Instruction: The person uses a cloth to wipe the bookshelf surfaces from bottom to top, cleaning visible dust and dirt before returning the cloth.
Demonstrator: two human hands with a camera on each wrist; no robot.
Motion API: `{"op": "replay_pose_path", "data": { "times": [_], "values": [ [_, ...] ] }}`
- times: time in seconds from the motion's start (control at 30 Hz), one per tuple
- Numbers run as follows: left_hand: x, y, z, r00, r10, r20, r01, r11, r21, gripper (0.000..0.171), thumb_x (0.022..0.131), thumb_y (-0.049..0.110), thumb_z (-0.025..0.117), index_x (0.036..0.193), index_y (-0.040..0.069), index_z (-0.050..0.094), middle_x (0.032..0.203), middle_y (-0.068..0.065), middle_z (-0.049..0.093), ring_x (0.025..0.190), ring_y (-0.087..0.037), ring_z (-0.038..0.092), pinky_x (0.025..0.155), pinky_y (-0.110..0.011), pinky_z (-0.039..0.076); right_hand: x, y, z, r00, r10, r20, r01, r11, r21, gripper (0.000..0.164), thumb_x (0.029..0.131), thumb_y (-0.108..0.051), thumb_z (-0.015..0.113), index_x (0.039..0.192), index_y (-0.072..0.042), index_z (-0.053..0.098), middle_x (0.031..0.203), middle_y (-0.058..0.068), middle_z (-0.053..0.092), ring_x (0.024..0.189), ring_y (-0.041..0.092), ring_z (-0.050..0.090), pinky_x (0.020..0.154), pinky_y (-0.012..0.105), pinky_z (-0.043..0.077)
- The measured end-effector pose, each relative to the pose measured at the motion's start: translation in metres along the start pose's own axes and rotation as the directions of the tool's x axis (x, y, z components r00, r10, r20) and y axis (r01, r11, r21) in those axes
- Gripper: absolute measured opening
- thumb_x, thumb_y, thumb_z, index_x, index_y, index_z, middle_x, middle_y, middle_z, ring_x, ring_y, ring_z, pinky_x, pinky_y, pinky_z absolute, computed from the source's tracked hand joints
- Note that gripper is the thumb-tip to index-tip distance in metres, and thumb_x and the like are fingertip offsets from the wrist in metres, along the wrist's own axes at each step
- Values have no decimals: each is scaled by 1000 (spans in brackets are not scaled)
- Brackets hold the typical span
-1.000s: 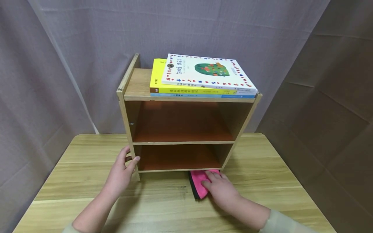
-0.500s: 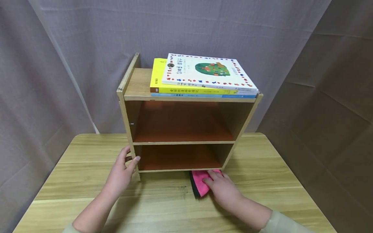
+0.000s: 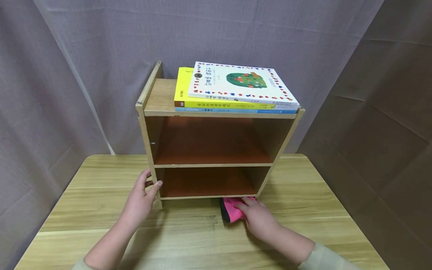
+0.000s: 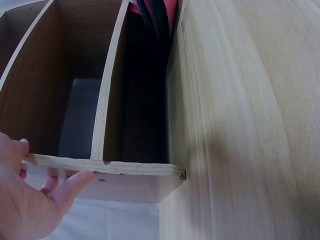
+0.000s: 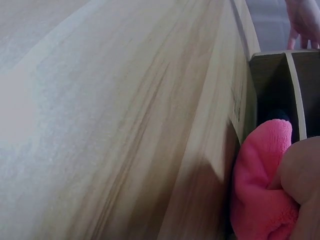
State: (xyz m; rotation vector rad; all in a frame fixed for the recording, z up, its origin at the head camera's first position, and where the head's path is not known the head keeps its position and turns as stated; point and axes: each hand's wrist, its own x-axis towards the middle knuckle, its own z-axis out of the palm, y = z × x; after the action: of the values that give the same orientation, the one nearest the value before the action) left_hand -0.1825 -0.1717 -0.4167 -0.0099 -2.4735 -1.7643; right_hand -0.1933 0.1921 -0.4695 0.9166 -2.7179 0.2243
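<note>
A small wooden bookshelf (image 3: 212,165) stands on the table. My left hand (image 3: 143,198) grips its left side panel low down, the thumb on the front edge and the fingers round the outer side; the left wrist view shows this hand (image 4: 35,195) at the panel's edge. My right hand (image 3: 260,219) holds a pink and black cloth (image 3: 233,210) at the low gap under the bottom shelf, near the right panel. Seen from the right wrist, the fluffy pink cloth (image 5: 257,185) is bunched under the thumb. The cloth's back part is hidden beneath the shelf.
Several books lie stacked on top of the bookshelf, a white one (image 3: 239,82) uppermost over a yellow one (image 3: 182,88). Wood-grained table (image 3: 189,243) extends in front and to both sides. Grey curtains (image 3: 111,45) hang behind and on the left, with a brownish one (image 3: 381,112) on the right.
The cloth's front end has drawn back toward the gap under the shelf and bunched up. My right hand has shifted slightly right. My left hand keeps its place on the side panel.
</note>
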Motion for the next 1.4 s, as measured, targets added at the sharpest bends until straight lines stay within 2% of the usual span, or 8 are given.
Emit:
{"op": "replay_pose_path", "data": {
  "times": [0.33, 0.5, 0.63, 0.87, 1.17, 1.3, 1.4],
  "values": [
    [-1, -1, 0, 1000, 5, 0, -5, 1000, -9, 49, 104, 23, 54, 149, 19, 35, 153, -9, 32, 130, -34, 45, 89, -47, 53, 1, -1, 2, 999, 41, 27, -44, 989, 143, 35, 88, -19, 75, 122, -8, 69, 125, 12, 63, 114, 31, 60, 91, 51, 49],
    [-1, -1, 0, 1000, 3, 0, -3, 1000, -11, 49, 104, 21, 54, 149, 19, 35, 154, -9, 32, 130, -34, 45, 89, -46, 53, -3, -4, 1, 996, 80, 25, -83, 986, 141, 35, 88, -18, 75, 121, -9, 69, 133, 16, 59, 122, 40, 55, 99, 56, 44],
    [-1, -1, 0, 1000, -1, -1, 1, 1000, -5, 49, 104, 23, 54, 149, 20, 35, 155, -8, 31, 131, -34, 44, 89, -46, 53, -8, -6, 0, 993, 113, 31, -115, 991, 75, 36, 87, -20, 75, 121, -8, 70, 135, 17, 57, 123, 45, 53, 101, 59, 41],
    [-1, -2, 0, 1000, -4, -1, 4, 1000, -6, 49, 104, 24, 54, 149, 20, 35, 155, -10, 31, 131, -33, 44, 89, -46, 53, -13, -9, -1, 992, 127, 24, -125, 990, -72, 37, 85, -30, 72, 118, -13, 72, 137, 13, 57, 121, 38, 52, 92, 58, 46],
    [1, -2, 1, 1000, -1, -1, 1, 1000, -9, 49, 104, 22, 54, 149, 19, 36, 156, -12, 29, 131, -35, 43, 89, -46, 53, -17, -11, -1, 988, 142, 54, -123, 957, -264, 48, 86, -52, 66, 120, -18, 72, 138, 9, 57, 122, 39, 49, 81, 53, 45],
    [1, -2, 1, 1000, 0, -3, 0, 1000, -5, 49, 104, 23, 54, 149, 19, 35, 155, -12, 30, 131, -35, 44, 89, -46, 53, -17, -12, -1, 986, 154, 67, -127, 944, -306, 52, 88, -57, 63, 124, -20, 70, 138, 11, 56, 121, 40, 50, 78, 54, 46],
    [1, -1, 1, 1000, 4, -5, -4, 1000, -2, 49, 104, 23, 54, 149, 18, 35, 155, -12, 30, 131, -35, 44, 89, -46, 53, -15, -14, -2, 982, 171, 83, -140, 947, -290, 51, 90, -56, 61, 127, -22, 68, 137, 12, 56, 120, 45, 52, 78, 56, 50]
  ]
}}
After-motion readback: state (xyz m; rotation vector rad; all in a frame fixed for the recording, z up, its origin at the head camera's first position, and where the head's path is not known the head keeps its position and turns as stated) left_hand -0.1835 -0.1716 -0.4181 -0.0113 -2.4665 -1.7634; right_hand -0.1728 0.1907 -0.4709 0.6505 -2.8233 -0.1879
